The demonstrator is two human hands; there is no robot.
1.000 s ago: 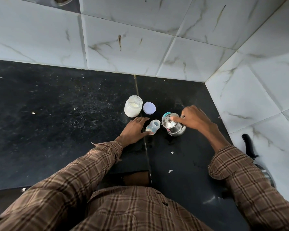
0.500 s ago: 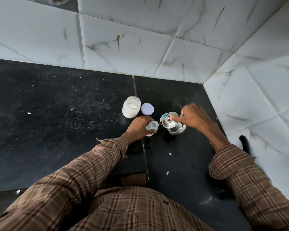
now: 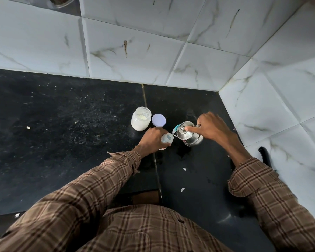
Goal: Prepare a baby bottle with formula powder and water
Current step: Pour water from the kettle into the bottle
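A small clear baby bottle (image 3: 166, 138) stands uncapped on the black counter, and my left hand (image 3: 152, 140) grips its side. Right beside it is a small steel kettle (image 3: 189, 136), tilted with its spout toward the bottle's mouth. My right hand (image 3: 212, 127) holds the kettle by its handle, the index finger pressing on the lid knob. A teal bit shows at the kettle's spout, just behind the bottle. Behind my left hand an open glass jar of white formula powder (image 3: 141, 118) stands with its pale lilac lid (image 3: 158, 120) lying next to it.
White marble-look tiled walls (image 3: 135, 51) close the counter at the back and on the right, forming a corner. A black pan handle (image 3: 265, 157) pokes out at the right wall. Small white scraps lie on the dark counter (image 3: 62, 124).
My left hand has moved from resting flat beside the bottle to gripping it. The kettle has tipped a little more toward the bottle under my right hand.
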